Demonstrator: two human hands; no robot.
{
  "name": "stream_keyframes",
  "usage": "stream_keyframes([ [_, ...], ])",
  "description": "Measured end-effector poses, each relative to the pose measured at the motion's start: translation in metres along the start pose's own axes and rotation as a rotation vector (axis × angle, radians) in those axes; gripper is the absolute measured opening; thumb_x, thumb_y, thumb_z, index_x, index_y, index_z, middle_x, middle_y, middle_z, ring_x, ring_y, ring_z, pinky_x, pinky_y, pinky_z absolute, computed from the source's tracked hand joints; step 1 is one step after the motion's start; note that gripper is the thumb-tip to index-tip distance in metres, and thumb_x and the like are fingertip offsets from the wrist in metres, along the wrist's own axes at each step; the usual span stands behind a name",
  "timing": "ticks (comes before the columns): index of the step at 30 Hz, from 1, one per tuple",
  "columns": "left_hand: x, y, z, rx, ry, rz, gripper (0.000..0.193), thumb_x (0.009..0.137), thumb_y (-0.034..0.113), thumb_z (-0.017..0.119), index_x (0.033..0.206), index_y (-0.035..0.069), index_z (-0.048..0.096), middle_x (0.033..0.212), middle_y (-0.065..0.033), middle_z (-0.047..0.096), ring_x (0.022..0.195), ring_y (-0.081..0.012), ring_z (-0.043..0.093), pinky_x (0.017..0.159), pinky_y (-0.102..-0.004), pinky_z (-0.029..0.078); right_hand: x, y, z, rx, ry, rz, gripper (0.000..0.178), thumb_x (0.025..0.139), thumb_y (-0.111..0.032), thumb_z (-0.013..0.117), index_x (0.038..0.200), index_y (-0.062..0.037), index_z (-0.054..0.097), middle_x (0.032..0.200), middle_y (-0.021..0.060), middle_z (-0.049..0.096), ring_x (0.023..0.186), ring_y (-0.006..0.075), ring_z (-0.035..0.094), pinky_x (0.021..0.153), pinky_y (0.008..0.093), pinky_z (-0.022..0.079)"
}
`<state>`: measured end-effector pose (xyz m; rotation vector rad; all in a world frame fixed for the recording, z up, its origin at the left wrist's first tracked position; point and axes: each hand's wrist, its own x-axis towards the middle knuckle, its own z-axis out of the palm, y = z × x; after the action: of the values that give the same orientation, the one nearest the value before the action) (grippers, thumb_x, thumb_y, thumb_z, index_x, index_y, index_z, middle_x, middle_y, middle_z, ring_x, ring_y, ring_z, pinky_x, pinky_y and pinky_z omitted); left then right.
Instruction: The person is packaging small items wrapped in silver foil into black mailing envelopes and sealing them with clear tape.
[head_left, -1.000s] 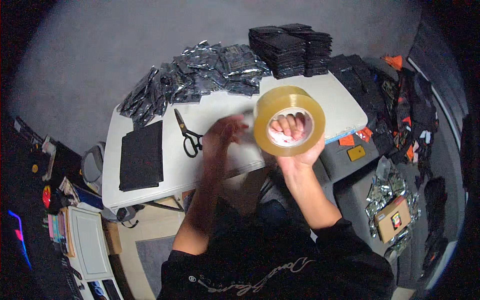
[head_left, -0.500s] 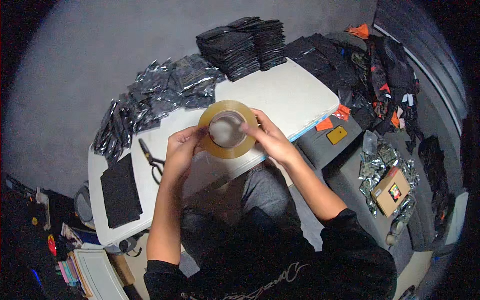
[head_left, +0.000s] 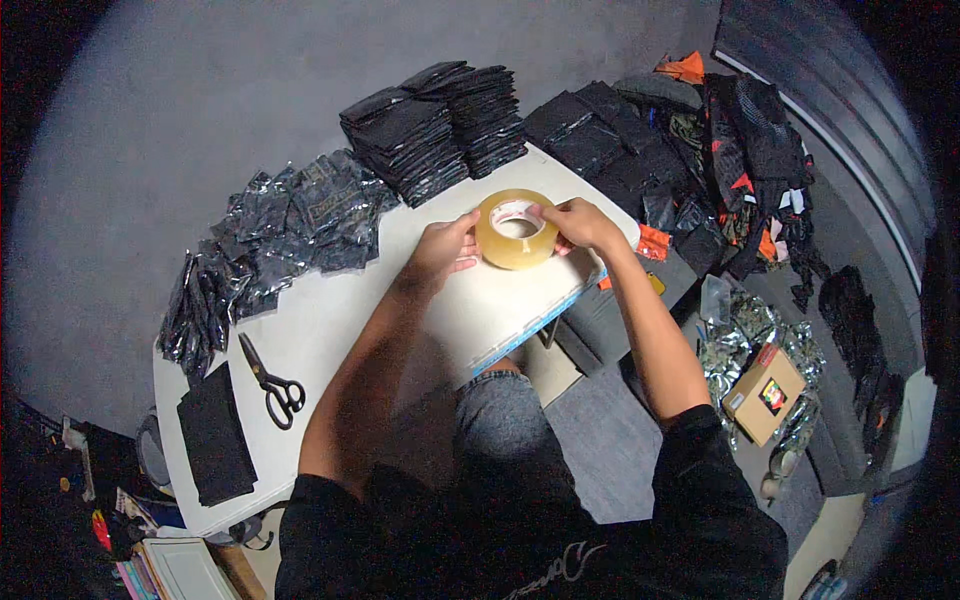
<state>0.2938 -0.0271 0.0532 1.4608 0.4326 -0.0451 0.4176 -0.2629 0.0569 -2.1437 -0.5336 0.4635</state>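
A wide roll of clear yellowish packing tape [head_left: 494, 250] is held over the white table [head_left: 440, 335], tilted so that its hollow core shows. My right hand [head_left: 582, 226] grips its right side, the thumb hooked into the core. At the roll's left edge is my left hand [head_left: 447, 247], thumb on top and fingers below, closed on the rim. Black-handled scissors [head_left: 272, 382] lie on the table's left part, beside a flat black folded cloth [head_left: 217, 437].
Tall stacks of black packets [head_left: 430, 130] stand at the table's far edge. Shiny plastic-wrapped black packets [head_left: 300, 215] spread along its left back. Right of the table, a grey couch [head_left: 640, 310] carries dark clothing [head_left: 750, 130], and a brown cardboard box [head_left: 765, 395] rests on silvery packets.
Both hands have carried the tape roll away from my body and to the right. It has tilted, so the core looks narrower. My view has shifted too.
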Motion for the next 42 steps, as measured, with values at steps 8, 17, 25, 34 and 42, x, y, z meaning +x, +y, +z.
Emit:
stream_keyframes([
  [8, 0.026, -0.035, -0.01, 0.363, 0.275, 0.344, 0.046, 0.095, 0.034, 0.072, 0.121, -0.003, 0.065, 0.094, -0.0173, 0.075, 0.087, -0.0256, 0.073, 0.079, -0.0349, 0.057, 0.019, 0.001, 0.022, -0.39, 0.242, 0.026, 0.085, 0.089, -0.075, 0.054, 0.095, 0.0068, 0.076, 0.1, 0.0347, 0.071, 0.102, 0.0482, 0.07, 0.093, 0.0499, 0.055],
  [17, -0.186, -0.029, -0.123, 0.767, 0.548, 0.584, 0.012, 0.089, 0.01, 0.075, 0.098, 0.002, 0.074, 0.094, -0.0122, 0.077, 0.083, -0.0173, 0.073, 0.074, -0.0314, 0.057, -0.103, -0.108, 0.104, -0.139, 0.193, -0.552, 0.044, 0.091, -0.038, 0.075, 0.123, -0.0075, 0.068, 0.111, 0.0206, 0.069, 0.101, 0.0349, 0.069, 0.09, 0.0435, 0.054],
  [25, -0.281, -0.088, -0.264, 0.854, 1.105, 0.059, 0.064, 0.084, 0.053, 0.078, 0.113, -0.003, 0.07, 0.096, -0.025, 0.075, 0.095, -0.0413, 0.074, 0.086, -0.0471, 0.057, -0.115, -0.18, 0.329, -0.425, -0.332, -0.912, 0.064, 0.09, -0.046, 0.073, 0.128, 0.0038, 0.061, 0.121, 0.0257, 0.067, 0.113, 0.0402, 0.066, 0.098, 0.0483, 0.053],
  [34, -0.252, -0.069, -0.273, 1.058, 0.908, -0.278, 0.06, 0.08, 0.055, 0.076, 0.103, -0.001, 0.076, 0.108, -0.0259, 0.074, 0.104, -0.0423, 0.072, 0.092, -0.0483, 0.057, -0.112, -0.208, 0.404, -0.385, -0.441, -0.761, 0.062, 0.078, -0.036, 0.081, 0.122, 0.004, 0.063, 0.115, 0.0292, 0.067, 0.11, 0.0446, 0.066, 0.097, 0.0518, 0.052],
  [42, -0.259, -0.023, -0.212, 1.019, 0.731, 0.042, 0.046, 0.085, 0.038, 0.075, 0.102, -0.004, 0.073, 0.096, -0.0278, 0.074, 0.094, -0.0431, 0.073, 0.084, -0.0492, 0.056, -0.125, -0.21, 0.316, -0.148, -0.478, -0.648, 0.048, 0.09, -0.028, 0.074, 0.13, -0.0042, 0.059, 0.114, 0.0204, 0.071, 0.101, 0.0325, 0.072, 0.088, 0.0422, 0.058],
])
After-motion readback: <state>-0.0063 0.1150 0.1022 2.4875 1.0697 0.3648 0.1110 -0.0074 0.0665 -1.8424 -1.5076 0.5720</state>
